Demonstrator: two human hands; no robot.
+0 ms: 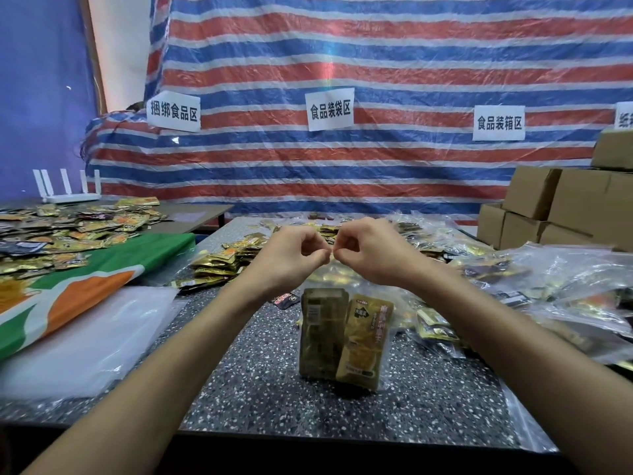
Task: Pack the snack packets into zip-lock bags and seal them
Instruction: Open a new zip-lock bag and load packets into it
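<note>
A clear zip-lock bag [387, 365] hangs upright over the speckled table [274, 399], its bottom touching the surface. Inside it stand a dark olive snack packet [320, 337] and a gold snack packet [364, 341]. My left hand [291, 255] and my right hand [368, 252] pinch the bag's top edge side by side, fingertips almost meeting in the middle. Loose gold snack packets [222, 265] lie heaped behind my left hand.
A stack of clear empty bags [85, 337] lies at the left beside a green, orange and white sack [85, 282]. Filled bags [565, 289] pile up at the right. Cardboard boxes [565, 207] stand at the back right. More packets [68, 228] cover the left table, with a white router [68, 193].
</note>
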